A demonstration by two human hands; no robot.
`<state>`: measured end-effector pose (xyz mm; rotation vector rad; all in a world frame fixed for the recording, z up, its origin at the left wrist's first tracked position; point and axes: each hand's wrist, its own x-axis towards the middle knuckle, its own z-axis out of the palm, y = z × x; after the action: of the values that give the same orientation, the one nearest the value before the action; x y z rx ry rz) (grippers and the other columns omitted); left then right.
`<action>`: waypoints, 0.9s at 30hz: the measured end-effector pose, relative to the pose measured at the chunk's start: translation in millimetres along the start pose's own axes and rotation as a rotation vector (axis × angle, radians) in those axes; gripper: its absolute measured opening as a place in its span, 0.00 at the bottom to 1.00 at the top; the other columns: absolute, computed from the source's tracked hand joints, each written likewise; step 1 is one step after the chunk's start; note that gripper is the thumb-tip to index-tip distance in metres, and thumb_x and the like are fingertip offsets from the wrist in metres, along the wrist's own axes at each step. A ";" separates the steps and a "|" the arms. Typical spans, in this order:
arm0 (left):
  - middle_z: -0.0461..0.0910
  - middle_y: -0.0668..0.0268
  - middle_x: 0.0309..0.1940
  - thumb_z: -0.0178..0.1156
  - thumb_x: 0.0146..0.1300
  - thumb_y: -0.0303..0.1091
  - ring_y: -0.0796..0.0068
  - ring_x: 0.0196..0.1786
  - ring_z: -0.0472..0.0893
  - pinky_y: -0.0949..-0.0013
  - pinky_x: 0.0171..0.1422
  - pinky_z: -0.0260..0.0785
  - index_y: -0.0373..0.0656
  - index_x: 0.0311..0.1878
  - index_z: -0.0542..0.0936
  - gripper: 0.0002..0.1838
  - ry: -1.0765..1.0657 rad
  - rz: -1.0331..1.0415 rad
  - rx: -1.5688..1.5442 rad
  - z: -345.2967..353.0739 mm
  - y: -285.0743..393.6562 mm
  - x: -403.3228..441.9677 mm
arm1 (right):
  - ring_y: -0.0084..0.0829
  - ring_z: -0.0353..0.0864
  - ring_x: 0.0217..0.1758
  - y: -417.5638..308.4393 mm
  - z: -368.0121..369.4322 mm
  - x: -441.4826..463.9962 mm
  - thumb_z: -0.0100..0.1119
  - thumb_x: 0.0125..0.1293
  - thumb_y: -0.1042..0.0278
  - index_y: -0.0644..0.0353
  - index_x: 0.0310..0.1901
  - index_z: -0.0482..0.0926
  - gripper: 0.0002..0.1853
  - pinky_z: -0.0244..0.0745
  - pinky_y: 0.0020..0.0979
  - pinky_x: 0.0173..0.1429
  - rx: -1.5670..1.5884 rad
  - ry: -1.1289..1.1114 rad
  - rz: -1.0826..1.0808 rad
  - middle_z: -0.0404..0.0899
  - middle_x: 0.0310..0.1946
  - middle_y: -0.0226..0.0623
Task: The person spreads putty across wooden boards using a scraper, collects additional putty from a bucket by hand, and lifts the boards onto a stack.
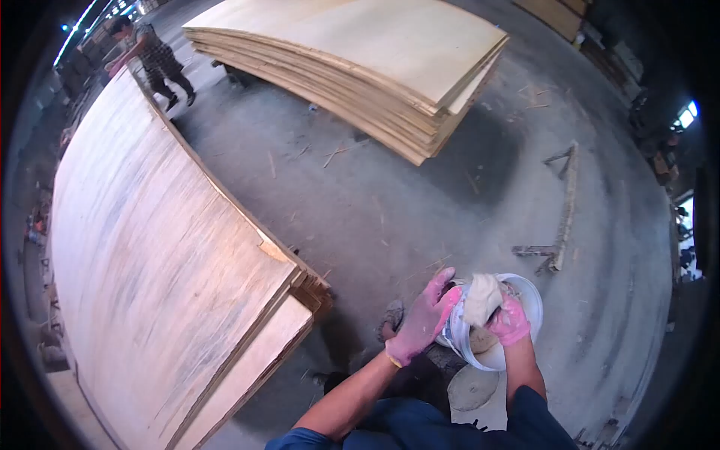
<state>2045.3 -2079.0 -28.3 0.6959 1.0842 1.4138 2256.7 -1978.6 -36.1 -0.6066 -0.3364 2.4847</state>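
My right hand, in a pink glove, is closed over a white bucket. A pale, putty-like lump is at its fingers, with a small dark part of what may be a tool showing beside them. My left hand, also in a pink glove, is at the bucket's left side with its thumb raised. Something dark shows between thumb and fingers, too hidden to name. Inside the bucket lies beige paste.
A stack of large wood sheets fills the left. Another sheet stack stands ahead, raised off the floor. A low wooden stand is on the right. A round lid-like disc lies below the bucket. Another person stands at the far left stack.
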 end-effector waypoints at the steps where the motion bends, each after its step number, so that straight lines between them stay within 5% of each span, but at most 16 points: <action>1: 0.76 0.55 0.59 0.59 0.72 0.35 0.68 0.61 0.75 0.64 0.66 0.67 0.33 0.72 0.66 0.29 -0.015 0.029 0.021 -3.3 8.2 -6.3 | 0.39 0.70 0.72 9.3 4.9 -7.5 0.45 0.78 0.66 0.62 0.71 0.65 0.23 0.65 0.44 0.77 -0.087 -0.024 -0.104 0.69 0.69 0.42; 4: 0.76 0.52 0.60 0.65 0.66 0.35 0.65 0.62 0.76 0.64 0.66 0.68 0.32 0.70 0.68 0.32 -0.161 -0.011 0.133 -2.5 6.0 -37.0 | 0.40 0.68 0.74 27.2 -46.5 -49.6 0.45 0.78 0.64 0.62 0.73 0.61 0.26 0.60 0.46 0.79 0.040 0.060 -0.260 0.66 0.72 0.41; 7: 0.76 0.48 0.60 0.69 0.60 0.35 0.59 0.63 0.77 0.63 0.65 0.70 0.32 0.67 0.70 0.34 -0.286 -0.003 0.259 19.7 -10.3 -48.3 | 0.39 0.64 0.77 39.7 -27.2 -74.0 0.47 0.77 0.63 0.60 0.75 0.59 0.28 0.57 0.45 0.81 -0.229 0.144 -0.390 0.63 0.74 0.40; 10: 0.77 0.49 0.58 0.71 0.58 0.37 0.55 0.60 0.78 0.62 0.64 0.71 0.34 0.67 0.71 0.35 -0.323 0.034 0.420 54.1 -48.3 -30.1 | 0.39 0.61 0.78 33.1 -34.0 -98.6 0.46 0.77 0.63 0.60 0.76 0.56 0.30 0.53 0.44 0.82 -0.246 0.004 -0.386 0.61 0.75 0.40; 12: 0.80 0.57 0.52 0.72 0.57 0.35 0.63 0.53 0.81 0.64 0.58 0.74 0.39 0.67 0.71 0.35 -0.300 0.281 0.681 73.7 -97.4 -8.1 | 0.37 0.63 0.77 19.8 -89.6 -104.7 0.45 0.77 0.64 0.63 0.75 0.57 0.28 0.55 0.42 0.81 -0.272 0.138 -0.406 0.63 0.74 0.42; 13: 0.80 0.53 0.54 0.71 0.53 0.36 0.50 0.63 0.75 0.55 0.71 0.65 0.43 0.64 0.74 0.34 -0.339 0.190 0.660 81.0 -94.6 1.1 | 0.36 0.64 0.76 14.9 -157.3 -124.9 0.45 0.77 0.64 0.64 0.75 0.58 0.28 0.57 0.41 0.80 -0.314 0.218 -0.399 0.64 0.73 0.42; 16: 0.78 0.49 0.58 0.58 0.63 0.33 0.42 0.65 0.74 0.55 0.76 0.59 0.40 0.65 0.74 0.26 -0.098 0.464 1.221 104.6 -136.1 37.7 | 0.31 0.70 0.71 5.1 -202.3 -157.2 0.52 0.74 0.63 0.63 0.71 0.64 0.27 0.64 0.37 0.75 -0.551 0.507 -0.479 0.71 0.69 0.39; 17: 0.80 0.54 0.56 0.63 0.57 0.37 0.40 0.62 0.76 0.45 0.74 0.60 0.45 0.66 0.73 0.31 -0.102 0.529 1.366 108.7 -158.2 49.1 | 0.30 0.73 0.69 -3.0 -186.5 -167.5 0.54 0.73 0.62 0.64 0.69 0.67 0.27 0.67 0.35 0.73 -0.785 0.604 -0.463 0.74 0.66 0.39; 19: 0.81 0.53 0.53 0.59 0.59 0.33 0.44 0.59 0.78 0.49 0.72 0.63 0.43 0.64 0.75 0.26 -0.382 0.358 1.533 125.6 -209.7 55.1 | 0.30 0.79 0.63 -31.6 -143.2 -177.4 0.56 0.73 0.56 0.65 0.64 0.72 0.26 0.74 0.34 0.67 -1.390 0.750 -0.357 0.79 0.61 0.39; 20: 0.81 0.53 0.52 0.57 0.61 0.31 0.46 0.58 0.79 0.51 0.72 0.64 0.41 0.63 0.76 0.25 -0.487 0.245 1.629 129.3 -232.6 60.6 | 0.31 0.79 0.61 -46.9 -122.4 -166.9 0.56 0.73 0.64 0.67 0.65 0.71 0.23 0.75 0.33 0.65 -1.437 0.609 -0.413 0.79 0.60 0.39; 21: 0.82 0.54 0.50 0.56 0.61 0.29 0.52 0.55 0.80 0.55 0.69 0.67 0.41 0.57 0.80 0.20 -0.175 -0.085 1.076 140.0 -252.3 54.7 | 0.31 0.79 0.61 -56.5 -106.6 -154.9 0.56 0.73 0.64 0.67 0.65 0.72 0.23 0.75 0.33 0.65 -1.418 0.575 -0.412 0.79 0.60 0.40; 24: 0.82 0.62 0.47 0.59 0.62 0.31 0.64 0.45 0.80 0.67 0.59 0.73 0.38 0.55 0.79 0.18 -0.442 0.489 1.942 121.6 -244.1 30.7 | 0.33 0.80 0.60 -71.6 -83.8 -102.6 0.55 0.74 0.64 0.67 0.64 0.73 0.22 0.76 0.33 0.64 -1.101 0.469 -0.329 0.79 0.60 0.42; 25: 0.82 0.63 0.45 0.59 0.62 0.32 0.65 0.46 0.81 0.67 0.58 0.73 0.39 0.55 0.78 0.18 -0.119 0.633 1.556 105.0 -248.4 15.8 | 0.33 0.80 0.60 -73.5 -69.5 -79.6 0.55 0.74 0.64 0.67 0.64 0.73 0.22 0.76 0.33 0.64 -1.039 0.406 -0.288 0.79 0.60 0.43; 27: 0.81 0.62 0.49 0.57 0.65 0.35 0.65 0.52 0.80 0.66 0.59 0.73 0.40 0.59 0.75 0.20 -0.185 0.441 1.198 59.3 -197.9 -8.6 | 0.34 0.80 0.60 -62.1 -25.2 -32.4 0.55 0.74 0.63 0.67 0.64 0.74 0.22 0.76 0.33 0.64 -0.967 0.258 -0.184 0.79 0.60 0.44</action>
<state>2182.9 -2093.1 -182.0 1.9643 1.6580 0.8809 2321.4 -1943.8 -24.5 -1.1770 -1.4361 1.9153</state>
